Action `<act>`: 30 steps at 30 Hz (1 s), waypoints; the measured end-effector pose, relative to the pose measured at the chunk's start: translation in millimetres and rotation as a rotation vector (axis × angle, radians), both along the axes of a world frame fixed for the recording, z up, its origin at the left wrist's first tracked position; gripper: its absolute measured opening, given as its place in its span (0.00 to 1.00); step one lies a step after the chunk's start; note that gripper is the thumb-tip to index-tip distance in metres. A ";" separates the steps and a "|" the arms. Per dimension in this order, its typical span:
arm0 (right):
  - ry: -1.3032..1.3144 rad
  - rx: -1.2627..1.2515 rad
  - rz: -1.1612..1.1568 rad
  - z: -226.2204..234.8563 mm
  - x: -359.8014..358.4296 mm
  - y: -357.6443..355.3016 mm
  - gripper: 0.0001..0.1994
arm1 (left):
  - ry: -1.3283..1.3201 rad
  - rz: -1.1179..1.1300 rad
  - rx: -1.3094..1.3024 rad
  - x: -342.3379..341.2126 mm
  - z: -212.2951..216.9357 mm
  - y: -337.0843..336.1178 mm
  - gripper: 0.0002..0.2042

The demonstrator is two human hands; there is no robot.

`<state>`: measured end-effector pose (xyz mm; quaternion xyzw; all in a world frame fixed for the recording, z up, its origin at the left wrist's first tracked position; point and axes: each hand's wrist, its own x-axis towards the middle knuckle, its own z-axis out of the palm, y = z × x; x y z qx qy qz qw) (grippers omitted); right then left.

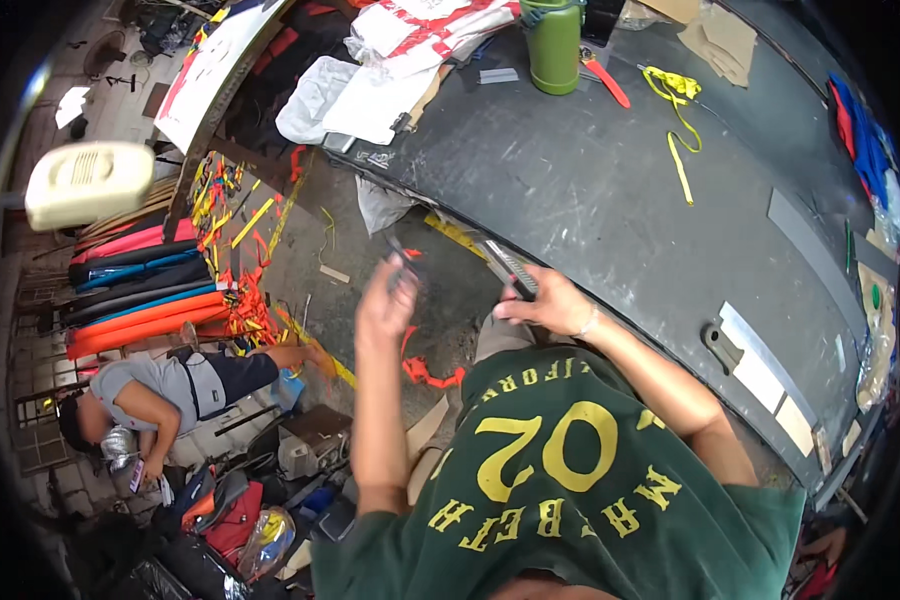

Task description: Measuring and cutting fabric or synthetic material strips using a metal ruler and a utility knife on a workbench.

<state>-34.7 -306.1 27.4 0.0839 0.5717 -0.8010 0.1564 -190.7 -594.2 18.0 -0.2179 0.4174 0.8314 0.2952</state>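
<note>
1. A person in a green printed shirt works at the edge of a dark, scuffed bench [590, 190], seen from a head-worn camera looking down over both raised forearms.
2. The left hand [385, 305] is lifted above the floor just off the bench edge, its fingers [402, 272] closed around a small dark tool [402, 258]; motion blur hides what kind of tool it is.
3. The right hand [550, 303] sits at the bench edge, fingers curled on one end of a long dark strip [510, 265] that runs up and to the left along the edge.
4. The two hands are near each other but apart, the strip lying between them.
5. Farther back on the bench stand a green bottle [553, 45], a red-handled cutter [605, 80] and a yellow measuring tape [678, 130] trailing across the surface.
6. White and red fabric pieces [370, 80] are heaped at the bench's far left corner.
7. Flat grey metal strips [770, 360] lie along the near right edge of the bench.
8. On the floor to the left, another person [170, 390] in a grey top lies beside stacked orange, red and black rolls [140, 290], amid red and yellow scraps [250, 300].
</note>
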 end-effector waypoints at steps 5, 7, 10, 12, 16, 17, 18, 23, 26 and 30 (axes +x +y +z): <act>-0.296 0.235 -0.137 7.5 12.4 38.0 0.17 | 0.475 -0.044 -0.407 -234.9 44.8 -5.4 0.12; -0.286 0.335 -0.255 -1.7 29.4 39.5 0.17 | 0.584 -0.053 -0.596 -325.4 52.0 1.1 0.16; -0.341 0.331 -0.470 -11.1 49.5 23.2 0.16 | 0.748 -0.100 -0.781 -444.6 45.6 -12.7 0.18; -0.472 0.327 -0.529 -9.6 62.2 13.0 0.14 | 0.779 -0.118 -0.865 -492.9 37.3 -5.5 0.20; -0.620 0.254 -0.779 -10.0 96.1 -24.2 0.12 | 0.778 -0.186 -1.065 -556.3 24.0 -3.3 0.26; -0.640 0.251 -0.793 -10.4 104.3 -31.8 0.12 | 0.794 -0.232 -1.106 -563.9 18.0 6.5 0.26; -0.665 0.226 -0.830 -9.7 112.7 -38.0 0.12 | 0.811 -0.234 -1.107 -568.0 13.9 12.3 0.27; -0.700 0.019 -0.994 10.2 111.5 -38.5 0.15 | 1.483 -0.734 -1.531 -570.7 33.0 18.5 0.17; -0.622 0.129 -1.064 9.3 151.7 -31.2 0.21 | 1.175 -0.483 -0.923 -428.4 19.3 151.7 0.18; -0.425 0.129 -1.152 1.4 158.5 -35.8 0.19 | 1.332 -0.653 -0.765 -309.8 52.0 202.6 0.12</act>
